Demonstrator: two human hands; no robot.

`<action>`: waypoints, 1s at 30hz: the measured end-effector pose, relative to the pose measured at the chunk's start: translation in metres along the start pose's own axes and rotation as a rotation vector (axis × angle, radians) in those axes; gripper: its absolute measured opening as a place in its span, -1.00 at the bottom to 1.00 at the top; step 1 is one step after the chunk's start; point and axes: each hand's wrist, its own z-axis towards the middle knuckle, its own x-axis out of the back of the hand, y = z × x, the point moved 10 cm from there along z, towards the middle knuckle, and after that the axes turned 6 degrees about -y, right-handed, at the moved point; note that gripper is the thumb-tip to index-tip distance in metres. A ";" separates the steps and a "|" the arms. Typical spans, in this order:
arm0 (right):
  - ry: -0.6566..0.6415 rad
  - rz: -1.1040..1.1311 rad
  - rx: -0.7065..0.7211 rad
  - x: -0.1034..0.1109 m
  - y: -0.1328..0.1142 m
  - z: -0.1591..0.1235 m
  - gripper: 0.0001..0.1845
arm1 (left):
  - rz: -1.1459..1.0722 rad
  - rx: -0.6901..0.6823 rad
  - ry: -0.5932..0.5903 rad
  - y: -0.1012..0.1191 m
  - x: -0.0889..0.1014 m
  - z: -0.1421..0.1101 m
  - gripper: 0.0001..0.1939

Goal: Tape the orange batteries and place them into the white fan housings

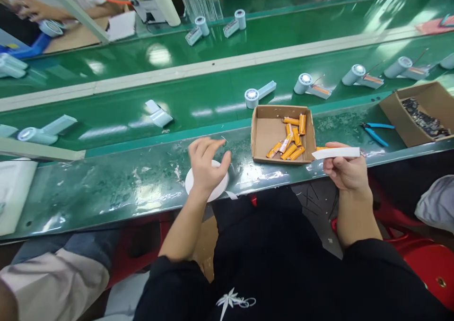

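Note:
My left hand is over a white roll of tape at the bench's near edge. Its thumb and fingers are apart with nothing between them, and a short tape end sticks out from the roll. In my right hand is a white strip, pinched between thumb and fingers. An orange battery cell shows partly behind that strip. Between my hands stands a cardboard box with several orange-wrapped cells inside, one carrying a whitish patch.
Blue pliers lie right of the box, near another carton of small dark parts. Beyond the bench, pale-blue handheld housings sit along the green conveyor. Other people's legs flank me; a person's hand shows far left.

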 end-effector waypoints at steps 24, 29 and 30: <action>-0.189 -0.489 0.290 -0.043 -0.046 0.199 -0.42 | 0.325 -0.192 -1.066 0.009 -0.248 0.245 -0.71; -0.319 -0.721 0.313 -0.072 -0.004 0.257 -0.53 | 0.065 -0.116 -0.936 0.003 -0.245 0.250 -0.70; -0.342 -0.770 0.324 -0.077 0.003 0.265 -0.56 | 0.029 -0.100 -0.905 0.003 -0.246 0.250 -0.70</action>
